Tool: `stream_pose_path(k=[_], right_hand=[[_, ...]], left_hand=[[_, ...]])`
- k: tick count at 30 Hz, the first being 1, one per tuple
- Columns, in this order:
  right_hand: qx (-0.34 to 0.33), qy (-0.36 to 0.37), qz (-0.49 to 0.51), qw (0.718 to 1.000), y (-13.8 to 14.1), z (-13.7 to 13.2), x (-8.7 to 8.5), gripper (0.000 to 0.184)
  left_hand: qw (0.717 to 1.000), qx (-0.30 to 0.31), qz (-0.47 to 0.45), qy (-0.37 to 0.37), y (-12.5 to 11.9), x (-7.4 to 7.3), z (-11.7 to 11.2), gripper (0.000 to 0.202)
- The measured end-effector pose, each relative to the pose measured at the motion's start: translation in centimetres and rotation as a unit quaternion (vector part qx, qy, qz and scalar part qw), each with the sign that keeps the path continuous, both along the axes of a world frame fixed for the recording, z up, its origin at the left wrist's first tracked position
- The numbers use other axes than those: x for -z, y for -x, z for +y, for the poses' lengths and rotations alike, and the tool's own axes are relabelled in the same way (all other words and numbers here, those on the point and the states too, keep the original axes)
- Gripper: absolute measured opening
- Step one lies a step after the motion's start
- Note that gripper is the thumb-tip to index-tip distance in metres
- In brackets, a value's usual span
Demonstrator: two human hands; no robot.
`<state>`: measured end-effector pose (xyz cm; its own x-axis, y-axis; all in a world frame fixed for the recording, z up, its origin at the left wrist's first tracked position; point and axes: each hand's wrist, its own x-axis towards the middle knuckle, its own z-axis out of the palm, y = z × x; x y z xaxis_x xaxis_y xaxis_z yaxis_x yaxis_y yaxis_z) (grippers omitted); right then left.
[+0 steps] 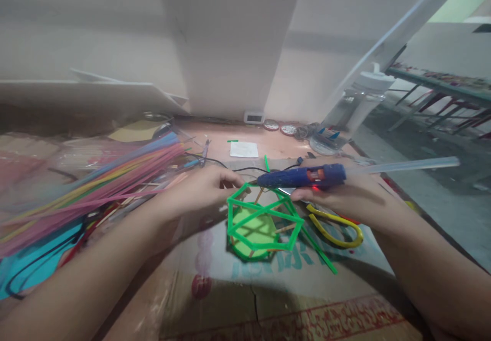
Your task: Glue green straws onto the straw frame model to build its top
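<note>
My right hand (337, 195) grips a blue hot glue gun (295, 177); a red light glows on its side and a clear glue stick (410, 165) sticks out of its back. The nozzle points left, at the far left corner of a green strip frame (264, 210). That frame is many-sided, with crossing strips, and stands on thin sticks over a light-green round base (251, 231). My left hand (205, 190) is at the frame's far left corner with its fingers bent around it, pinching close to the nozzle. Yellow-handled scissors (339, 228) lie beside my right hand, partly hidden.
Bundles of coloured strips (115, 182) cover the left side. A water bottle (339, 111) stands at the back right. By the wall are a small digital display (253, 117) and a white card (244, 150). Printed cardboard (215, 300) lies underneath. A loose green strip (320, 251) rests near the scissors.
</note>
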<state>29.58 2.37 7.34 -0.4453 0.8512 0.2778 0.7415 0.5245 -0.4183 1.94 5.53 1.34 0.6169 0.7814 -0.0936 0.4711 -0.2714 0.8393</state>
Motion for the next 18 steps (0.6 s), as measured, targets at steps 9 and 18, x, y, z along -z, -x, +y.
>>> stream_pose_path(k=[9,18], right_hand=[[0.034,0.102,0.080,0.991,-2.0,0.1,0.2,0.041],[0.103,0.067,0.100,0.987,-1.5,6.2,0.1,0.036]], left_hand=[[0.999,-0.025,0.024,-0.003,0.2,0.6,0.2,0.029],[1.000,0.005,0.028,-0.006,0.1,0.0,-0.1,0.033]])
